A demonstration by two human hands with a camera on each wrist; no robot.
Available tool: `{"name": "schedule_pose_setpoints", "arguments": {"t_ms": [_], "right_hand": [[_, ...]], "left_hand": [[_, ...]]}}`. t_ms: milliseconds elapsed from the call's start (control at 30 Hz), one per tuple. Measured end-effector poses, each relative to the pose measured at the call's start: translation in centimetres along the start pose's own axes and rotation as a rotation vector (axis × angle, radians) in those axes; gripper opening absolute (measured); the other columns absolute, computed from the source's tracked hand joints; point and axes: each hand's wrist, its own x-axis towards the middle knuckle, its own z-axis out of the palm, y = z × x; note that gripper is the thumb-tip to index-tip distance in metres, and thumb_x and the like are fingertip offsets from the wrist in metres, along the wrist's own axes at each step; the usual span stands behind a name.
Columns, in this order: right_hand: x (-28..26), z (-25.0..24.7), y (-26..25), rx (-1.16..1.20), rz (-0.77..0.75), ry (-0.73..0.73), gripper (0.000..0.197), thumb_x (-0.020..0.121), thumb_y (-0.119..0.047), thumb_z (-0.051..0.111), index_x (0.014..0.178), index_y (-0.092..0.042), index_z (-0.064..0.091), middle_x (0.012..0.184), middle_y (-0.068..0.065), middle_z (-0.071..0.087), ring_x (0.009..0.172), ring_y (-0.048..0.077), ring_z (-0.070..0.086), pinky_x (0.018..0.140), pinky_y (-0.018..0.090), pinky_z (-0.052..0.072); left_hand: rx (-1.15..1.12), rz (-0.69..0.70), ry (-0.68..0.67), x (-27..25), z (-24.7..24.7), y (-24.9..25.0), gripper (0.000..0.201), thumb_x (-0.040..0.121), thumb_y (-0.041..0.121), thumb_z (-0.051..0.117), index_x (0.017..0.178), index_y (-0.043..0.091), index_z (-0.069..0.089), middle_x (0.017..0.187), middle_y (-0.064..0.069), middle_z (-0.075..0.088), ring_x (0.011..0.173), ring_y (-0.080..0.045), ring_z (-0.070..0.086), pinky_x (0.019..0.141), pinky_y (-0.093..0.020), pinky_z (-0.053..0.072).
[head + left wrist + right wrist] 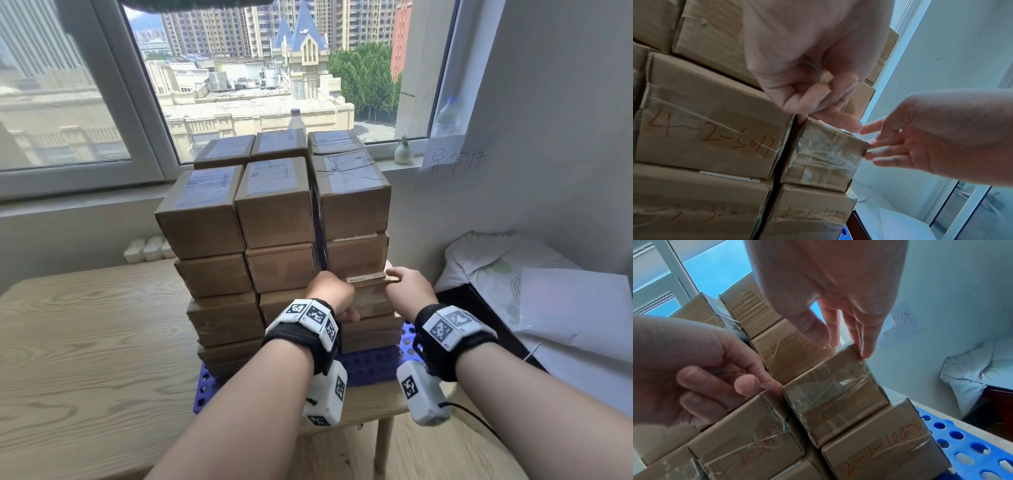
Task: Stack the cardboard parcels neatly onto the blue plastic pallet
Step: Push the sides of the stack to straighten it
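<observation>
Brown cardboard parcels (274, 202) stand several tiers high on the blue plastic pallet (370, 368), which lies at the near right corner of a pale wooden table (85, 329). The stack fills most of the pallet; a strip of perforated blue shows along its near and right edges.

Both forearms reach forward, wrists level, to one small taped parcel (826, 154) in the right-hand column, second tier from the bottom. It sits on a parcel marked in red pen (885, 451) (digits partly legible, "2-1-...").

Left hand (807, 78): palm at the parcel's left top corner, fingers curled inward, thumb lying along the top front edge, one fingertip down in the seam against the neighbouring parcel (711, 116). Whether it truly pinches the box cannot be told.

Right hand (838, 296): fingers straight and together, pointing down, tips touching the parcel's upper right corner; thumb held apart. Nothing gripped.

On the windowsill behind: a clear bottle (296, 120) and a small white vase (403, 152). A handwritten paper sign (445, 156) hangs on the right wall.
</observation>
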Motion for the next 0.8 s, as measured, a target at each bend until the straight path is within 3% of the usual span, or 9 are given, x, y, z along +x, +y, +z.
{"name": "schedule_pose_setpoints", "arguments": {"t_ms": [67, 200, 267, 333, 400, 500, 600, 700, 800], "right_hand": [[-0.1, -0.1, 0.1, 0.001, 0.008, 0.006, 0.05, 0.083, -0.004, 0.046, 0.128, -0.019, 0.062, 0.135, 0.008, 0.059, 0.122, 0.029, 0.054, 0.101, 0.035, 0.045], [-0.3, -0.1, 0.3, -0.007, 0.007, -0.001, 0.052, 0.082, -0.004, 0.046, 0.129, -0.019, 0.061, 0.135, 0.007, 0.059, 0.12, 0.029, 0.055, 0.101, 0.036, 0.045], [-0.3, 0.0, 0.4, -0.011, 0.002, -0.009, 0.052, 0.081, -0.004, 0.046, 0.128, -0.021, 0.062, 0.131, 0.008, 0.061, 0.115, 0.031, 0.058, 0.099, 0.037, 0.047], [-0.5, 0.1, 0.3, -0.03, 0.002, -0.016, 0.053, 0.083, -0.006, 0.047, 0.132, -0.022, 0.058, 0.133, 0.008, 0.06, 0.118, 0.031, 0.057, 0.1, 0.034, 0.046], [-0.6, 0.2, 0.0, -0.053, -0.005, -0.004, 0.053, 0.085, -0.01, 0.05, 0.137, -0.022, 0.054, 0.135, 0.008, 0.059, 0.123, 0.03, 0.054, 0.099, 0.03, 0.043], [-0.5, -0.1, -0.9, -0.051, -0.031, 0.038, 0.049, 0.089, -0.016, 0.053, 0.138, -0.02, 0.052, 0.136, 0.009, 0.059, 0.124, 0.03, 0.052, 0.099, 0.031, 0.04], [-0.3, -0.8, -2.1, -0.021, -0.036, 0.1, 0.042, 0.091, -0.016, 0.053, 0.133, -0.011, 0.054, 0.134, 0.013, 0.058, 0.123, 0.033, 0.052, 0.097, 0.032, 0.04], [0.0, -1.2, -3.1, 0.023, -0.028, 0.112, 0.051, 0.088, -0.01, 0.052, 0.139, -0.01, 0.047, 0.139, 0.013, 0.054, 0.127, 0.032, 0.049, 0.101, 0.033, 0.038], [0.5, -0.9, -3.5, 0.048, -0.034, 0.116, 0.057, 0.084, -0.01, 0.051, 0.14, -0.012, 0.045, 0.138, 0.012, 0.054, 0.126, 0.032, 0.049, 0.103, 0.036, 0.038]], "left_hand": [[-0.021, 0.006, 0.011, -0.1, 0.0, -0.1, 0.027, 0.09, 0.008, 0.039, 0.108, -0.007, 0.052, 0.072, -0.016, 0.074, 0.024, -0.008, 0.044, 0.035, -0.013, 0.033], [-0.028, 0.006, 0.019, -0.5, 0.0, 0.0, 0.024, 0.09, 0.007, 0.038, 0.102, -0.006, 0.054, 0.068, -0.015, 0.072, 0.026, -0.008, 0.046, 0.036, -0.014, 0.033], [-0.016, 0.001, 0.015, -0.8, 0.0, 0.0, 0.019, 0.088, 0.004, 0.038, 0.089, -0.005, 0.054, 0.071, -0.016, 0.074, 0.03, -0.011, 0.046, 0.039, -0.016, 0.035], [0.005, 0.008, 0.016, -1.0, -0.1, -0.2, 0.016, 0.085, 0.003, 0.038, 0.08, -0.003, 0.053, 0.071, -0.015, 0.074, 0.035, -0.012, 0.048, 0.042, -0.018, 0.038], [0.035, 0.033, 0.042, -1.0, -0.6, -0.4, 0.021, 0.082, 0.004, 0.04, 0.082, -0.003, 0.059, 0.066, -0.012, 0.074, 0.043, -0.013, 0.055, 0.046, -0.02, 0.044], [0.065, 0.075, 0.123, -1.1, -2.3, -0.7, 0.032, 0.074, 0.008, 0.044, 0.091, -0.002, 0.07, 0.056, -0.003, 0.071, 0.051, -0.01, 0.063, 0.054, -0.02, 0.05], [0.053, 0.097, 0.259, -1.5, -4.8, -1.4, 0.029, 0.067, 0.016, 0.052, 0.078, 0.004, 0.075, 0.055, 0.0, 0.071, 0.064, -0.015, 0.069, 0.066, -0.026, 0.057], [-0.025, 0.066, 0.418, -2.0, -7.5, -3.0, 0.028, 0.068, 0.023, 0.054, 0.074, 0.006, 0.076, 0.051, 0.002, 0.069, 0.072, -0.016, 0.07, 0.072, -0.026, 0.055], [-0.141, -0.02, 0.559, -2.3, -10.2, -5.3, 0.03, 0.076, 0.026, 0.054, 0.076, 0.006, 0.076, 0.055, 0.0, 0.069, 0.073, -0.019, 0.067, 0.069, -0.026, 0.048]]}}
